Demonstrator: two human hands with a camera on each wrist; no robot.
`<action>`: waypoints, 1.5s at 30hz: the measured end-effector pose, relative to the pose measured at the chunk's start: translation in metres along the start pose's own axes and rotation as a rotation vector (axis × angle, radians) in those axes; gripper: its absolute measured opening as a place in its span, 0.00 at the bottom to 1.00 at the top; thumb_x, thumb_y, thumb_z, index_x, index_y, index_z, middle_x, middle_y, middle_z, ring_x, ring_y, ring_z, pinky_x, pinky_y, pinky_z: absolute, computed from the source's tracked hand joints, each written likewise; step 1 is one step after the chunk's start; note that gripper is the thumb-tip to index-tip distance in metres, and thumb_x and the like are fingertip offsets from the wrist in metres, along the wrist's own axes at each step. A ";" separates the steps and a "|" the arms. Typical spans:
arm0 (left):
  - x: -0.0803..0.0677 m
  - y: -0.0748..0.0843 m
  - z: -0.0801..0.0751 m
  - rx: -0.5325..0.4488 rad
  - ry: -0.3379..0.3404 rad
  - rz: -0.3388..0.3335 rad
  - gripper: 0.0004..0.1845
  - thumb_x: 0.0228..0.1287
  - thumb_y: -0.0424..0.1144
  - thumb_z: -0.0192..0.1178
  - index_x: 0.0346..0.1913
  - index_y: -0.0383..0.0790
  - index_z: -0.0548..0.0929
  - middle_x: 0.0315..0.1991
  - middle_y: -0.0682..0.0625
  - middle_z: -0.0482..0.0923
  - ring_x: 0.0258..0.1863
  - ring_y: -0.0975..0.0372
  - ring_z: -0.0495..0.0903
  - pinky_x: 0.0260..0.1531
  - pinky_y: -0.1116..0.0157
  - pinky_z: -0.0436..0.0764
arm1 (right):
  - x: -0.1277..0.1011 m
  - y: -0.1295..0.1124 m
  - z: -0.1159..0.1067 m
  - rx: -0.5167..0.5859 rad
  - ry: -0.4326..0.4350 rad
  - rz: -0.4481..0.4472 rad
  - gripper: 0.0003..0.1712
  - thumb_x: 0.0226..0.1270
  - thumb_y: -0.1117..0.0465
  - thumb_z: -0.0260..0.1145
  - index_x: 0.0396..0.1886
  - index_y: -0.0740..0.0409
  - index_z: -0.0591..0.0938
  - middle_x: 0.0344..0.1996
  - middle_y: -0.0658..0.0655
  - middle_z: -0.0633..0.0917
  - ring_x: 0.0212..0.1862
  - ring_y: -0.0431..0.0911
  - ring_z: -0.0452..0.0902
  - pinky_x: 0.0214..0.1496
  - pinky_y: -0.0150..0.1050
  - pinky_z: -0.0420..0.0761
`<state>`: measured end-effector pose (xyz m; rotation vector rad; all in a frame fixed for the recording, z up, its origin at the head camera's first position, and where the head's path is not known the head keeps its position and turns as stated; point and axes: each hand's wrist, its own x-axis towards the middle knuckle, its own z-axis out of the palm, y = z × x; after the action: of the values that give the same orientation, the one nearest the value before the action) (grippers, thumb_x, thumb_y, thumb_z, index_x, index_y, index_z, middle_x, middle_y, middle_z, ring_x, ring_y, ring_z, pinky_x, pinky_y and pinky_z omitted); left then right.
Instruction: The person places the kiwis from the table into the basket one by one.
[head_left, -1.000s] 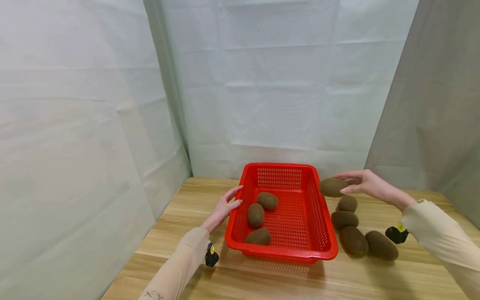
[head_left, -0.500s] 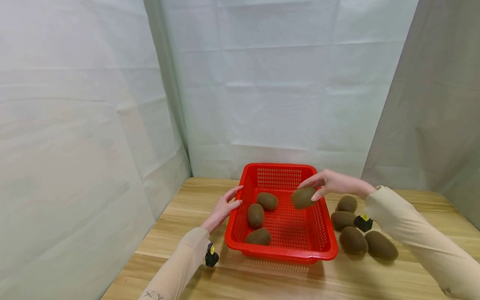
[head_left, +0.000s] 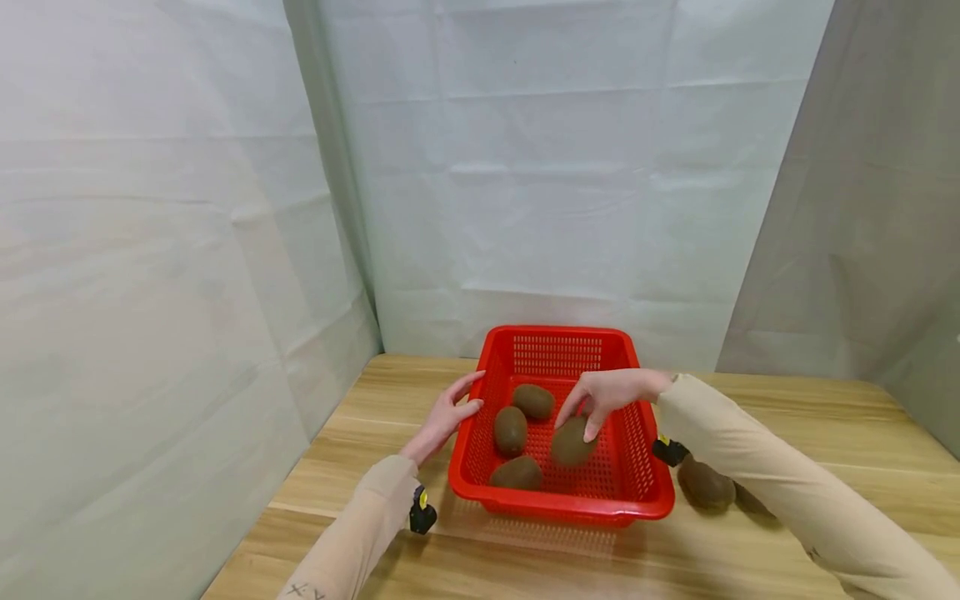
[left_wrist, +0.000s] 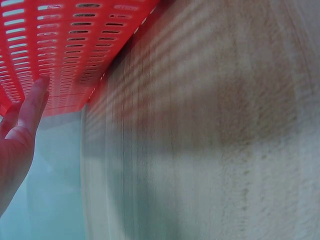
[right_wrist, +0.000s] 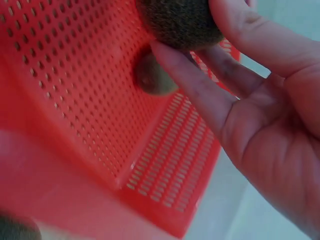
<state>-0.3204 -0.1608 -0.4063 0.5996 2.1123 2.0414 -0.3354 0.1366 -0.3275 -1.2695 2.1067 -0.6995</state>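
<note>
A brown kiwi (head_left: 572, 444) is pinched between the thumb and fingers of my right hand (head_left: 611, 390), low inside a red perforated plastic basket (head_left: 555, 505). In the right wrist view the fuzzy kiwi (right_wrist: 180, 22) shows at the top, fingertips along its underside. Three more kiwis lie in the basket's left half: an upper kiwi (head_left: 534, 401), a middle kiwi (head_left: 511, 431) and a near kiwi (head_left: 517, 473). My left hand (head_left: 442, 418) rests at the basket's left rim. The left wrist view shows its extended fingers (left_wrist: 34, 105) against the slotted outer wall.
Right of the basket, a kiwi (head_left: 706, 485) lies on the wooden table (head_left: 570, 571), with another kiwi (head_left: 754, 505) partly behind my right sleeve (head_left: 780, 467). My forearm hides the spot behind them. White sheets (head_left: 540, 208) stand behind and at both sides.
My right hand has carried its kiwi from right of the basket, over the right rim, and down to the basket's middle. The left hand and the three kiwis inside have stayed put.
</note>
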 end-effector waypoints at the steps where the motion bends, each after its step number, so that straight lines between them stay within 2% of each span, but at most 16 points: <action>1: 0.000 0.000 0.000 0.004 0.000 0.004 0.28 0.64 0.26 0.49 0.66 0.31 0.57 0.62 0.32 0.56 0.53 0.36 0.63 0.40 0.53 0.75 | 0.004 0.000 0.002 -0.001 -0.020 0.008 0.22 0.51 0.65 0.69 0.50 0.62 0.80 0.46 0.51 0.80 0.46 0.43 0.74 0.42 0.38 0.76; 9: 0.000 0.000 0.003 0.016 -0.004 0.015 0.28 0.63 0.26 0.50 0.66 0.30 0.57 0.62 0.32 0.56 0.53 0.36 0.64 0.39 0.55 0.77 | 0.023 0.003 0.019 0.018 -0.143 0.111 0.20 0.51 0.66 0.68 0.47 0.59 0.82 0.42 0.46 0.81 0.44 0.40 0.74 0.41 0.34 0.76; 15: 0.000 0.001 0.004 0.020 -0.006 0.011 0.28 0.63 0.27 0.50 0.66 0.31 0.57 0.63 0.32 0.56 0.53 0.36 0.63 0.39 0.55 0.76 | 0.029 0.007 0.029 0.097 -0.220 0.186 0.20 0.53 0.69 0.66 0.48 0.62 0.81 0.46 0.48 0.79 0.46 0.40 0.72 0.39 0.36 0.78; 19: 0.001 0.002 0.005 0.015 -0.010 0.002 0.28 0.63 0.27 0.50 0.66 0.32 0.57 0.63 0.33 0.56 0.53 0.36 0.63 0.40 0.54 0.76 | 0.032 0.010 0.035 0.154 -0.236 0.255 0.20 0.54 0.72 0.65 0.48 0.62 0.81 0.48 0.50 0.77 0.48 0.42 0.71 0.37 0.37 0.78; 23: 0.003 -0.002 0.004 0.008 0.002 0.009 0.28 0.63 0.27 0.51 0.66 0.32 0.59 0.62 0.33 0.58 0.51 0.37 0.65 0.38 0.55 0.77 | 0.033 0.010 0.037 0.138 -0.198 0.308 0.21 0.53 0.71 0.65 0.50 0.57 0.81 0.49 0.50 0.77 0.49 0.42 0.70 0.37 0.37 0.78; 26: 0.007 -0.010 0.002 0.022 0.030 0.021 0.27 0.63 0.28 0.51 0.65 0.34 0.61 0.61 0.35 0.60 0.49 0.39 0.69 0.36 0.56 0.78 | 0.034 0.010 0.037 0.148 -0.173 0.324 0.23 0.53 0.70 0.66 0.51 0.56 0.79 0.49 0.51 0.77 0.51 0.44 0.69 0.39 0.37 0.78; 30: 0.011 -0.022 0.000 0.055 0.061 0.036 0.26 0.64 0.28 0.51 0.65 0.36 0.62 0.60 0.37 0.61 0.49 0.45 0.70 0.37 0.57 0.78 | 0.033 0.008 0.036 0.134 -0.161 0.284 0.24 0.53 0.70 0.66 0.53 0.57 0.77 0.50 0.52 0.76 0.54 0.45 0.69 0.41 0.36 0.77; 36: 0.010 -0.026 -0.001 0.073 0.082 0.041 0.26 0.63 0.27 0.51 0.65 0.37 0.63 0.60 0.37 0.62 0.50 0.46 0.70 0.37 0.57 0.78 | 0.028 0.004 0.030 0.083 -0.129 0.225 0.25 0.54 0.69 0.66 0.54 0.59 0.76 0.50 0.54 0.77 0.53 0.47 0.70 0.41 0.34 0.77; 41: 0.010 -0.025 -0.003 0.068 0.090 0.041 0.26 0.64 0.28 0.51 0.65 0.37 0.62 0.61 0.36 0.61 0.48 0.46 0.71 0.35 0.56 0.78 | 0.018 0.001 0.022 0.108 -0.011 0.183 0.23 0.54 0.68 0.66 0.53 0.57 0.77 0.48 0.53 0.78 0.47 0.50 0.75 0.41 0.36 0.77; 45: 0.010 -0.025 -0.004 0.071 0.086 0.034 0.26 0.64 0.28 0.51 0.65 0.37 0.63 0.61 0.36 0.61 0.49 0.47 0.71 0.36 0.56 0.78 | 0.004 0.001 0.013 0.137 0.096 0.145 0.22 0.55 0.66 0.66 0.53 0.55 0.78 0.48 0.53 0.78 0.42 0.47 0.78 0.41 0.38 0.78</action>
<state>-0.3354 -0.1605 -0.4292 0.5711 2.2466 2.0523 -0.3283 0.1317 -0.3375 -1.0176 2.1614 -0.8395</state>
